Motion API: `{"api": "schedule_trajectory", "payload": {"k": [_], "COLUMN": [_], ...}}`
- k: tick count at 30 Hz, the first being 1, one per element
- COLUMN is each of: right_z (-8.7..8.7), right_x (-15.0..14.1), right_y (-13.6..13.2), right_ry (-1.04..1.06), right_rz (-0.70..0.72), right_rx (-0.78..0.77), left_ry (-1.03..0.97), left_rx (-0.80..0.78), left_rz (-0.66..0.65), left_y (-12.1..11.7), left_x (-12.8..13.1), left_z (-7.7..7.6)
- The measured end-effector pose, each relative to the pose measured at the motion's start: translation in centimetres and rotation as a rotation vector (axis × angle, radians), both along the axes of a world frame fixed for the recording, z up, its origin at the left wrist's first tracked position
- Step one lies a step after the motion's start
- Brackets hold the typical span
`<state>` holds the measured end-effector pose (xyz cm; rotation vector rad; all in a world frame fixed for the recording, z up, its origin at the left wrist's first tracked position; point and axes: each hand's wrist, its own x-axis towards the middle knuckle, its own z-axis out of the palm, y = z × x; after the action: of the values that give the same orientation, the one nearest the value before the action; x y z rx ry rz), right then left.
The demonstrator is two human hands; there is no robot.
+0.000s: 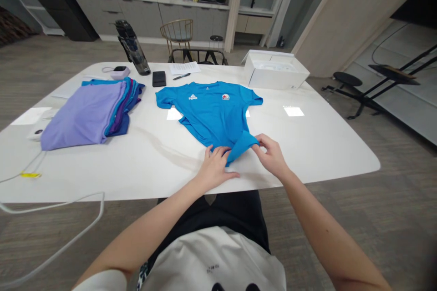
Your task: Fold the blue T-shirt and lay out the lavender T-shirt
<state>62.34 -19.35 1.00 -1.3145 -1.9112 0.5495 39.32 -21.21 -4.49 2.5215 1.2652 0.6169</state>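
A blue short-sleeved T-shirt lies front up on the white table, its collar towards the far side and its lower part bunched and partly turned over near me. Between finger and thumb, my right hand pinches the shirt's lower right corner, lifting it a little. My left hand rests on the bottom edge with fingers spread and thumb pointing right, touching the cloth. Small white and red prints show on the chest.
Left on the table are a stack of folded shirts, a dark water bottle and a black wallet-like item. Farther back lie a pen, paper and a white box. A white cable loops at lower left.
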Motion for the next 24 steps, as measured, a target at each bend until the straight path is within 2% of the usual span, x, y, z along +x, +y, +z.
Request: {"api": "schedule_trajectory", "payload": {"k": [3,8,11,15,19,21,24], "right_z": [-0.1,-1.3,-2.0,-2.9,-2.7,-2.1,-1.4], "right_x": [2.6,6.2,5.8,3.5,2.3,2.4,3.1], "right_y": [-1.1,-3.6,-5.1,-5.9,-6.1,-6.4,-6.8], "right_ry": [-0.108,-0.287,-0.311,-0.484,-0.491,-0.422,-0.405], "right_rz": [0.007,0.15,0.181,0.204,0.149,0.128,0.136], "right_rx": [0.029,-0.075,-0.09,-0.097,-0.046,0.036,0.119], "left_ry": [0.004,-0.002,-0.01,-0.006,0.132,0.233,0.321], "left_rx": [0.03,0.03,0.058,0.095,0.199,0.258,0.279], "left_rz": [-0.024,-0.114,-0.133,-0.147,-0.212,-0.163,0.062], "left_y": [0.0,-0.3,-0.8,-0.9,-0.7,-0.6,-0.3], "left_x": [1.5,2.3,3.1,4.0,3.2,2.1,0.2], "left_z": [-0.3,-0.3,0.0,0.5,0.7,0.6,0.4]}}
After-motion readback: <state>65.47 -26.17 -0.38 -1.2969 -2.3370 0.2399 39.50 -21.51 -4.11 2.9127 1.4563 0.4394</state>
